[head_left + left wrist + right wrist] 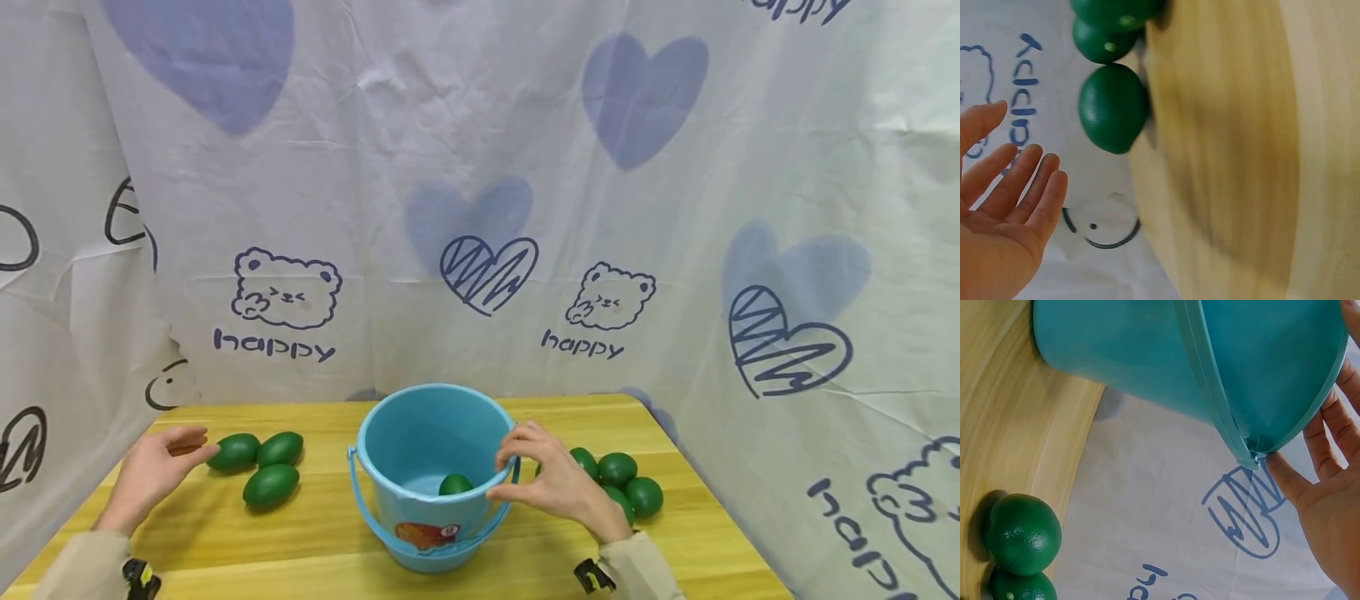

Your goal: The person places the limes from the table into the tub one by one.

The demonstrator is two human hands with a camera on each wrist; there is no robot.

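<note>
A light blue bucket (416, 508) stands upright on the table, its handle hanging down at the front. Inside it lies one green fruit (455, 484), which looks like a lime. My right hand (551, 475) grips the bucket's right rim, with thumb and fingers about the edge; the right wrist view shows these fingers (1322, 450) at the rim by the handle joint. On the left, my left hand (157, 462) hovers with fingers extended and holds nothing. Right by its fingertips is a group of three smooth, oval green fruits (271, 486); a gap separates hand and fruit (1114, 109) in the left wrist view.
Several round green fruits (643, 497) cluster right of the bucket, partly hidden by my right hand and forearm. Under everything is a yellow wood-grain table (322, 550). A white printed cloth (390, 333) hangs behind the table and along its sides.
</note>
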